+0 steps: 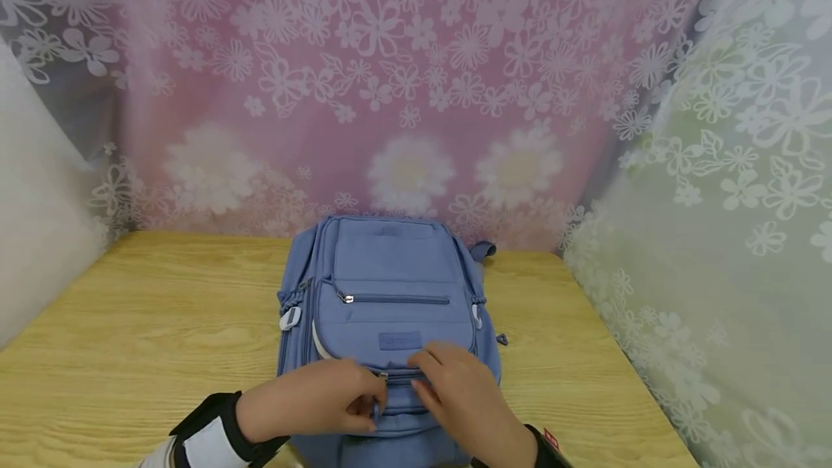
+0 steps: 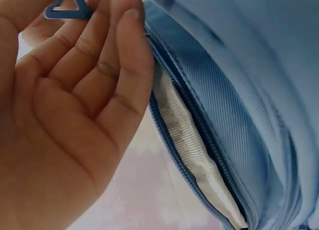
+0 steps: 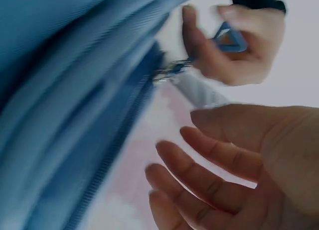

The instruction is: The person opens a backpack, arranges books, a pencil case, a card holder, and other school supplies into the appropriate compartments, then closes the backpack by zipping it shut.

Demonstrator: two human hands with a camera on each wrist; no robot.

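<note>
A blue backpack (image 1: 393, 255) lies on the wood-grain table, its front facing up. My left hand (image 1: 318, 396) is at the lower front pocket, fingers curled round a blue triangular zipper pull (image 3: 232, 38). The metal slider (image 3: 172, 70) sits on the zipper track just beside those fingers. In the left wrist view, part of the zipper is parted and shows a cream lining (image 2: 192, 140). My right hand (image 1: 464, 396) is by the same zipper on the right, fingers loosely bent and apart, with nothing between them in the right wrist view.
Wood-grain table (image 1: 162, 309) extends on both sides of the backpack. A pink floral curtain (image 1: 390, 92) hangs behind, and a pale floral sheet (image 1: 728, 251) borders the right. Another zipper (image 1: 399, 300) crosses the upper front; a white buckle (image 1: 290, 318) sits on the left side.
</note>
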